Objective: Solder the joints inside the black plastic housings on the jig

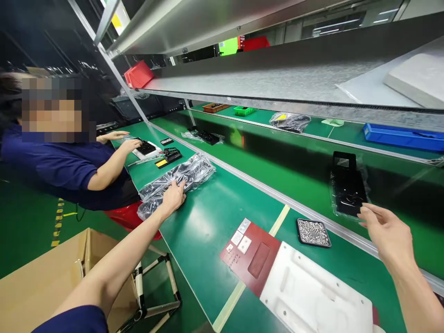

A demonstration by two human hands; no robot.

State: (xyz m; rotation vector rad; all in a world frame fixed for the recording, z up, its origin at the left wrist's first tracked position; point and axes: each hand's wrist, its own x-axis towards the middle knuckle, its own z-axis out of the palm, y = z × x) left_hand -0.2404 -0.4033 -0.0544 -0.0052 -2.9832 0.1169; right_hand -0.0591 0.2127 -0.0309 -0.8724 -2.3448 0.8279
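Note:
My left hand point(174, 198) rests on a crumpled clear plastic bag point(194, 172) on the green table, its index finger stretched out over the plastic. What its curled fingers hold, if anything, is hidden. On the right, my right hand point(390, 231) pinches the lower end of a flat black part point(347, 185), which lies on clear plastic on the green conveyor. Below it are a white fixture block point(312, 291) on a dark red board point(255, 254) and a black tray of small metal pieces point(313, 232).
A co-worker point(69, 157) in dark blue sits at left, hands on a black part. A metal shelf point(260, 88) hangs over the conveyor. A blue bin point(402, 137) stands at back right; a cardboard box point(45, 273) is at lower left.

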